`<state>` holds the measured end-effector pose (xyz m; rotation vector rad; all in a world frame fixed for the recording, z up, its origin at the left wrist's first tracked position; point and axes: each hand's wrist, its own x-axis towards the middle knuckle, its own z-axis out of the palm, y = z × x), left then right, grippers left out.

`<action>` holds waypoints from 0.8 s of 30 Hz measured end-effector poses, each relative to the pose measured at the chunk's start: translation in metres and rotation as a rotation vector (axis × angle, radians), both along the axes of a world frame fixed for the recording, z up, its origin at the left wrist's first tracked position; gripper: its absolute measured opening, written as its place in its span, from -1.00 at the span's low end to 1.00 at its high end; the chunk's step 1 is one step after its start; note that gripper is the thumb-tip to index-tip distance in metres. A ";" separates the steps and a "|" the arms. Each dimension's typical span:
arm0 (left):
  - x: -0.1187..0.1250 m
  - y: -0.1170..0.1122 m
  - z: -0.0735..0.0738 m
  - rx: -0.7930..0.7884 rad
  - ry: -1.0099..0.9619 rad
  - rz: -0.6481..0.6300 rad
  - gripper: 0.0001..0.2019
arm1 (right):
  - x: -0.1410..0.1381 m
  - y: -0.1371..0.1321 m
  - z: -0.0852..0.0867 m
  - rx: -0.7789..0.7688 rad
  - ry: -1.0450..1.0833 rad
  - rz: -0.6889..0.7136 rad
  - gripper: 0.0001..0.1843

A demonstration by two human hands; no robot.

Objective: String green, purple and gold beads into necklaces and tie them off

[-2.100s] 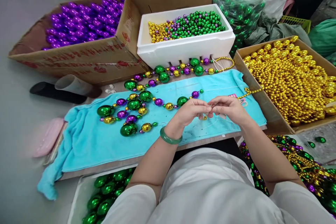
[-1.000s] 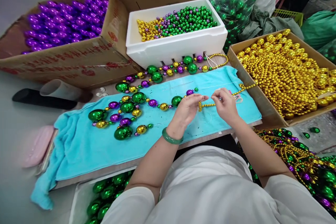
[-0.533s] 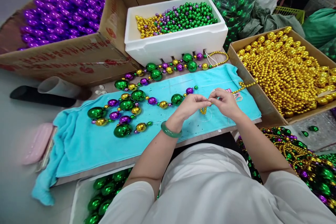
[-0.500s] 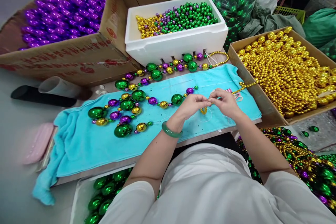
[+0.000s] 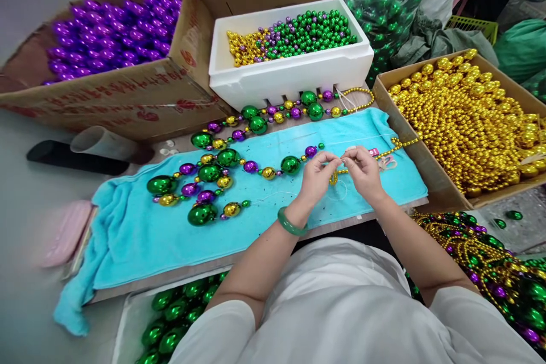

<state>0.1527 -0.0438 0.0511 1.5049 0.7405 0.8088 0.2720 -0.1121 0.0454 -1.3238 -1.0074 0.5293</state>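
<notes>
My left hand (image 5: 316,178), with a green bangle on its wrist, and my right hand (image 5: 364,170) meet over a turquoise towel (image 5: 140,227). Both pinch a thin clear thread that carries a strand of small gold beads (image 5: 334,176), part of it hanging between the fingertips. The gold strand runs on to the right toward the box edge (image 5: 398,145). A string of large green, purple and gold balls (image 5: 213,173) lies on the towel to the left of my hands.
A cardboard box of purple balls (image 5: 111,28) stands far left, a white foam box of small mixed beads (image 5: 294,68) at the back, a box of gold bead strands (image 5: 469,119) on the right. Green balls (image 5: 179,307) fill a tray near my lap. Finished strands (image 5: 482,256) pile at lower right.
My hands pulled apart along the gold strand, came back together, and now stay pinched close with a short loop of gold beads between them. The view has shifted slightly.
</notes>
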 end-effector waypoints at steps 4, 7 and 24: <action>0.000 -0.007 -0.004 0.635 0.159 0.202 -0.88 | -0.017 0.003 -0.008 -0.098 0.407 -0.010 -0.78; 0.000 -0.007 -0.005 0.673 0.154 0.252 -0.89 | -0.021 0.003 -0.009 -0.208 0.562 0.054 -0.73; 0.007 -0.007 0.007 -0.402 -0.242 0.123 -0.90 | -0.010 -0.006 -0.004 0.115 -0.569 -0.221 -0.87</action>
